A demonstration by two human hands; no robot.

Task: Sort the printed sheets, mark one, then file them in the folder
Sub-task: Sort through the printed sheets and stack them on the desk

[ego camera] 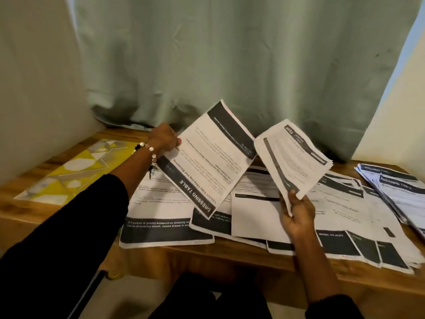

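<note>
Sorting was the step in hand: my left hand (164, 138) pinched one lifted sheet (210, 157), my right hand (297, 215) gripped a thin bundle (294, 157) above the loose sheets (253, 208) on the table (230, 252). The yellow folder (71, 171) lay well apart at left. Next, I judged, each paper needed its pile.

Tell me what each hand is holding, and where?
Left hand pinches one printed sheet at its side edge. Right hand grips a small stack of sheets by the bottom corner.
</note>
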